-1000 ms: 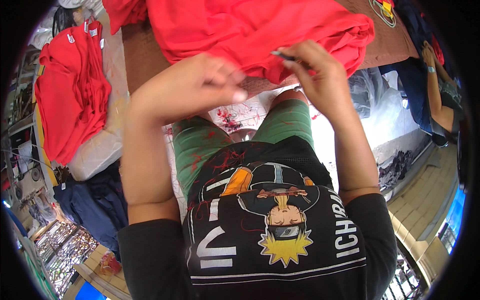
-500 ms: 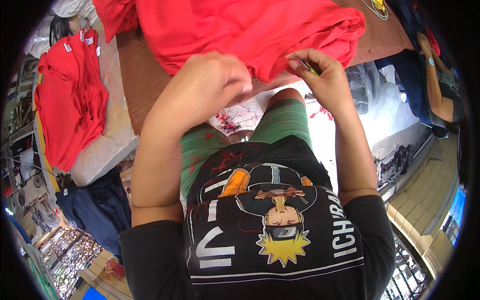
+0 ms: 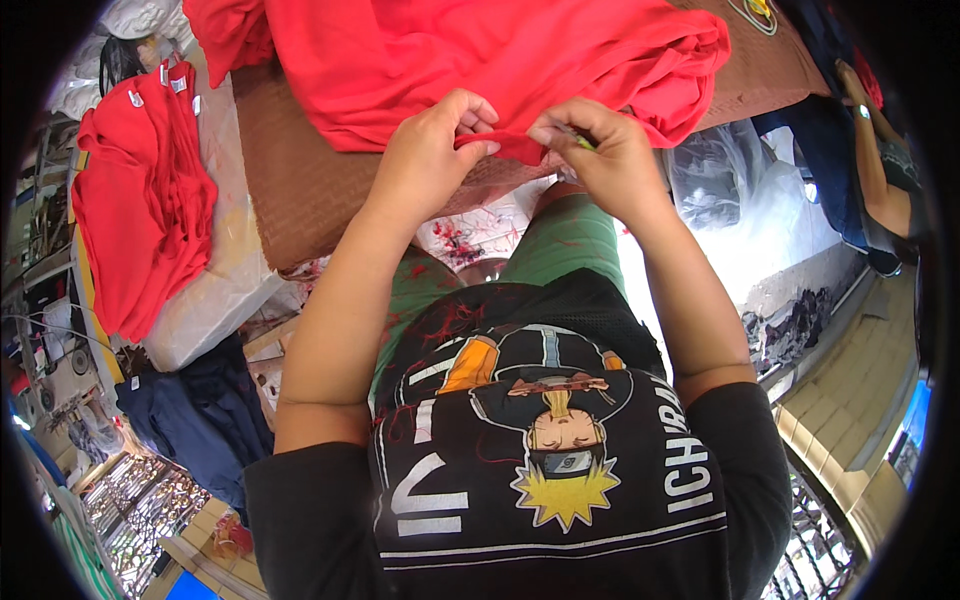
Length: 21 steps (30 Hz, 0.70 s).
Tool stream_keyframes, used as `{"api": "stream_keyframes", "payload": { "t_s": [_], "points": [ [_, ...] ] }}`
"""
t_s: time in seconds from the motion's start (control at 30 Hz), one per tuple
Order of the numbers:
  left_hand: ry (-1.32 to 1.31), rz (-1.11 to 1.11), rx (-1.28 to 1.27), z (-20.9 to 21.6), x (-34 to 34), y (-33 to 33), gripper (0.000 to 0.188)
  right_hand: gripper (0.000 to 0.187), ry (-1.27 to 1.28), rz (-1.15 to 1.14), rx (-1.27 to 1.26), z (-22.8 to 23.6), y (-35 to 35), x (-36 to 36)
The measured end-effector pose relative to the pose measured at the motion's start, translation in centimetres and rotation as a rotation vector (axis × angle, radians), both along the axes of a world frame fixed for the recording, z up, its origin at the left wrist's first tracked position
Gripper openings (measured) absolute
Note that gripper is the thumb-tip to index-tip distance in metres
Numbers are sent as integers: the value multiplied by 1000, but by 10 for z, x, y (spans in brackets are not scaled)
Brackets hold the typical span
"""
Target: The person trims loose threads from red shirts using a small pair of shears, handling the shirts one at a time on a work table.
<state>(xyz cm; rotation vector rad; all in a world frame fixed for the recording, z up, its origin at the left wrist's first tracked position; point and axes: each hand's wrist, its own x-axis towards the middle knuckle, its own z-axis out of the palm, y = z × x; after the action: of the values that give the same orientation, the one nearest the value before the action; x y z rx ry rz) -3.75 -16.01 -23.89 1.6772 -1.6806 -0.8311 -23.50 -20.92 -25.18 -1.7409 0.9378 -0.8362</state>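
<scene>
A red cloth garment (image 3: 400,60) lies in loose folds over the brown-covered table in front of me, its near edge drawn toward me. My left hand (image 3: 432,145) is closed on that edge, pinching it between thumb and fingers. Close beside it, my right hand (image 3: 600,155) grips the same edge with its fingertips. Small thread snips (image 3: 584,143) with a yellow-green part are tucked in the right hand, mostly hidden by the fingers. A short stretch of red edge spans the gap between both hands.
More red garments (image 3: 145,200) are piled on a plastic-covered surface at left, with dark blue cloth (image 3: 195,410) below. The brown table cover (image 3: 300,190) ends above my lap. Red thread scraps (image 3: 455,240) litter the floor. Another person's arm (image 3: 868,170) shows at far right.
My left hand has moved slightly up and now pinches the garment's edge. The right hand has come left to the same edge, keeping the snips. The cloth is lifted between them.
</scene>
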Motion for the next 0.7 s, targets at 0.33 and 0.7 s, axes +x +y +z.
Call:
{"api": "stream_keyframes", "payload": {
  "t_s": [0.33,0.7],
  "points": [
    [50,-36,6,-2,5,3,31,19,-27,115,286,38,-1,-55],
    [-65,-130,-295,-4,-18,3,37,22,111,30,303,-4,10,-17]
  ]
}}
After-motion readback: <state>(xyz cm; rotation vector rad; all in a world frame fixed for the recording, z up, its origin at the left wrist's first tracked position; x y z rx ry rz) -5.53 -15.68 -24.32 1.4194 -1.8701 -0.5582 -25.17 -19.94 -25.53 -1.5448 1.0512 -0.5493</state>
